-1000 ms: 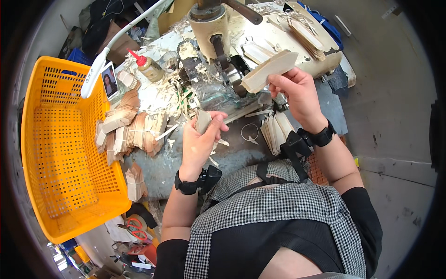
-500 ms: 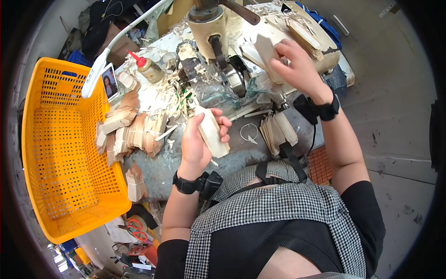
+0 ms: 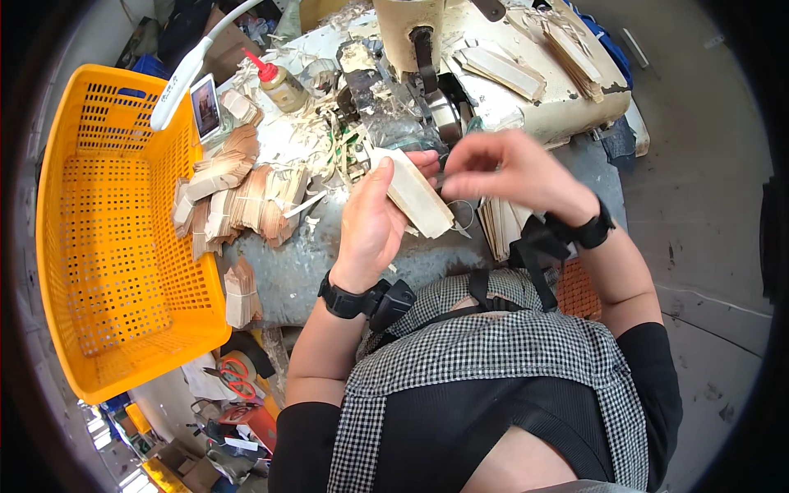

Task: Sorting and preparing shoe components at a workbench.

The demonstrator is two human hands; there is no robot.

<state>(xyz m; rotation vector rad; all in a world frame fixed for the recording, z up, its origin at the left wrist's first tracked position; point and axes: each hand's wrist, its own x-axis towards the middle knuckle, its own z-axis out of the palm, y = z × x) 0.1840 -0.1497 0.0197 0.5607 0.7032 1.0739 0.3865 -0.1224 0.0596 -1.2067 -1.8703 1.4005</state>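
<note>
My left hand (image 3: 374,222) is closed around a pale, flat, leather-like piece (image 3: 415,193), thumb on its edge and fingertips behind it. The piece slants down to the right, with a blunt lower end. Just right of it is my right hand (image 3: 501,172), fingers curved and thumb apart, with nothing visible in between. It partly covers a bundle of similar pale pieces (image 3: 500,226) on the bench. Beyond my hands stands a cream machine (image 3: 411,41) with a round metal part (image 3: 444,115) amid pale shavings. More flat pieces (image 3: 501,70) lie on its right bed.
Tan banded bundles (image 3: 267,197) lie at the left of the bench beside a large yellow basket (image 3: 123,246). A red-tipped bottle (image 3: 279,86), a phone (image 3: 205,107) and a white lamp (image 3: 177,90) are behind them. Orange-handled scissors (image 3: 237,378) sit below.
My right hand has let go of a pale piece on the machine's right bed and come left and nearer to my left hand. My left hand keeps its piece. The view has shifted slightly.
</note>
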